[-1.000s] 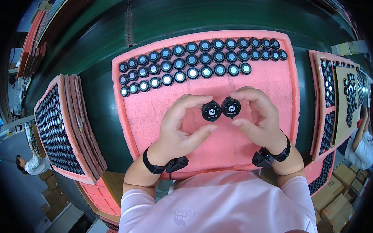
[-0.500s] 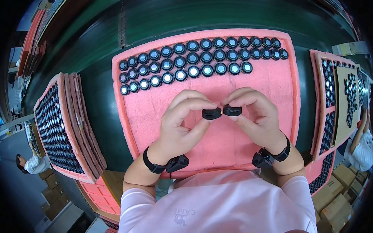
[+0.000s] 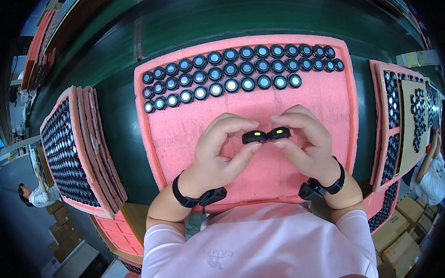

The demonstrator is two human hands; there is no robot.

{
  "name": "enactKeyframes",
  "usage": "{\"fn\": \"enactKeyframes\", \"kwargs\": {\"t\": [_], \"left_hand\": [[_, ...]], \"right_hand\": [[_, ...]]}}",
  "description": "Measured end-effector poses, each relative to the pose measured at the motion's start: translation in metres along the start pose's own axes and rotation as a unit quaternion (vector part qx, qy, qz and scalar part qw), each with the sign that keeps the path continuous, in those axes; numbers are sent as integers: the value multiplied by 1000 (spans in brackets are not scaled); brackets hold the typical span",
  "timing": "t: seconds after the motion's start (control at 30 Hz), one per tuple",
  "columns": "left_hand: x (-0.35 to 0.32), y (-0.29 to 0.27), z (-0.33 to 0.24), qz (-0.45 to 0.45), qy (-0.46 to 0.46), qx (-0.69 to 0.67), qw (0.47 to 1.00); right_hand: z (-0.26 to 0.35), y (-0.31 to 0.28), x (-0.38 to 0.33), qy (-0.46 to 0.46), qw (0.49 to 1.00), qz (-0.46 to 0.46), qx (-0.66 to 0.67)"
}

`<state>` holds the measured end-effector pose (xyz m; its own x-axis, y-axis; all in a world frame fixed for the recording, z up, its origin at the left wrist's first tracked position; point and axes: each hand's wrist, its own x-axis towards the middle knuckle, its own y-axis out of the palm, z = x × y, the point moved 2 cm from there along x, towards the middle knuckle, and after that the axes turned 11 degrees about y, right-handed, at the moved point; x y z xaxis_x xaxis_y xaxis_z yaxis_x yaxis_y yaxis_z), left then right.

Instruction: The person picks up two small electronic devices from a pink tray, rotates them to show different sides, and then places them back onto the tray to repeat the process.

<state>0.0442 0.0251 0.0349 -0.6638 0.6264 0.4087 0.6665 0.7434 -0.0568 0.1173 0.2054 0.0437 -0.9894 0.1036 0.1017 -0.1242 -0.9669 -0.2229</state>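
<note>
Now we had turned both parts edge-on: our left hand (image 3: 218,156) pinched one black round part (image 3: 254,136), our right hand (image 3: 303,146) another (image 3: 279,133), touching, above the pink foam tray (image 3: 183,130), near the filled rows (image 3: 240,72).

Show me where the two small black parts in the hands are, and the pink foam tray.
Left black part (image 3: 254,136), head view, its side.
Right black part (image 3: 279,133), head view, yellow spot on its side.
Pink foam tray (image 3: 324,101), head view, bare surface.
</note>
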Motion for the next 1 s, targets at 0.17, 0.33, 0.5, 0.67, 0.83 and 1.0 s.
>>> {"fn": "enactKeyframes", "kwargs": {"t": [0.17,0.33,0.5,0.67,0.83,1.0], "left_hand": [[2,0,1,14,72,47,996],[6,-2,-2,55,102,103,988],[3,-2,1,45,84,92,991],[1,-1,5,42,77,80,993],[3,2,7,39,35,67,996],[-1,12,18,14,-51,-23,998]], "right_hand": [[-5,3,-3,17,998,18,64],[-8,1,-2,-12,998,30,54],[-9,1,-1,-11,998,40,45],[-9,-2,-1,-25,998,45,21],[-10,-14,2,77,997,1,15],[-20,-53,13,66,979,-97,-166]]}}
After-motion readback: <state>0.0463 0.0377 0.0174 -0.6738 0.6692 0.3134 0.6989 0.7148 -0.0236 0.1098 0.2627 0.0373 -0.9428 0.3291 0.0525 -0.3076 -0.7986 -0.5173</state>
